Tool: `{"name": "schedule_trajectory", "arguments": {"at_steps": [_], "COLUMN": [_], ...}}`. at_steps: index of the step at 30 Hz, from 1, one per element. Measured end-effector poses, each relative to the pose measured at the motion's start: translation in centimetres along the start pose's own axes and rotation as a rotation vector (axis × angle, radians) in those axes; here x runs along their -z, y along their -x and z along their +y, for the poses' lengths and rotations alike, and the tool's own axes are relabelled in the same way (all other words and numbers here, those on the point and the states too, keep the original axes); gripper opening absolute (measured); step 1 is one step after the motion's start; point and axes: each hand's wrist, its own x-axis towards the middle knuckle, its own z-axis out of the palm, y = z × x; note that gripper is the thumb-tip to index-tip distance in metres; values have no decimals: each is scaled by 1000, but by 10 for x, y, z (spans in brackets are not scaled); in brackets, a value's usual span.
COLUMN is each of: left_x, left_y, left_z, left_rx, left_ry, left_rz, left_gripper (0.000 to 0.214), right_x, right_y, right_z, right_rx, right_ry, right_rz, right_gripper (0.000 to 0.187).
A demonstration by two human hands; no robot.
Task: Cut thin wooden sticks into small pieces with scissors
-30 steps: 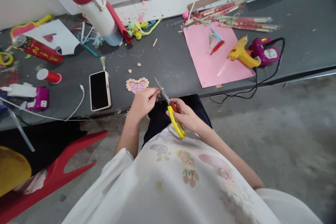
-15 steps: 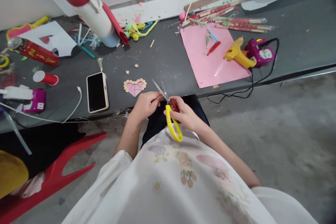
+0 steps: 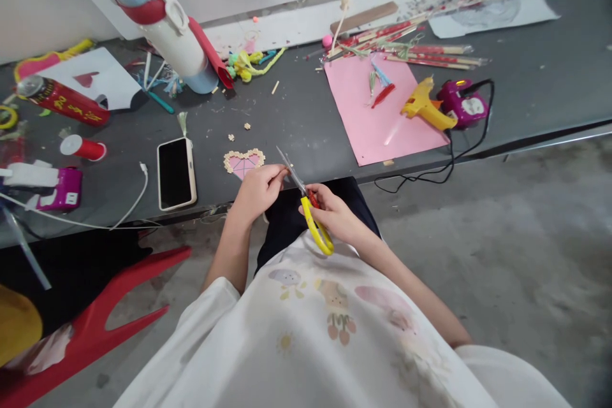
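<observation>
My right hand (image 3: 331, 209) grips a pair of scissors (image 3: 315, 229) with yellow handles, near the table's front edge. Its blades lie close together and point up and left, and something red shows by the fingers. Just left of the blades, my left hand (image 3: 261, 191) is closed in a pinch; whatever is between its fingertips is too small to make out. Behind that hand lies a pink paper heart (image 3: 243, 164), edged with small pale wooden-looking pieces and marked with dark lines. Two small pale clusters (image 3: 247, 126) sit above it.
A phone (image 3: 176, 173) lies left of the heart. Farther left are a red thread spool (image 3: 83, 147) and a red can (image 3: 67, 102); a water bottle (image 3: 176, 44) stands behind. At right, a yellow glue gun (image 3: 427, 106) rests partly on pink paper (image 3: 368, 121), its cable hanging over the edge.
The scissor blades, apart before, have come together. My left hand has shifted slightly left and now covers the heart's lower tip. The view has tilted slightly.
</observation>
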Motion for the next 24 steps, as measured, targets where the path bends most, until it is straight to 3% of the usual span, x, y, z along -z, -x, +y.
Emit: {"name": "schedule_trajectory", "arguments": {"at_steps": [24], "left_x": [-3], "left_y": [-2], "left_z": [2], "left_rx": [-6], "left_ry": [23], "left_rz": [4], "left_gripper": [29], "right_x": [-3], "right_y": [2], "right_z": [-4], "right_rx": [-25], "right_ry": [-176], "right_rz": [-7], "right_gripper": [51]}}
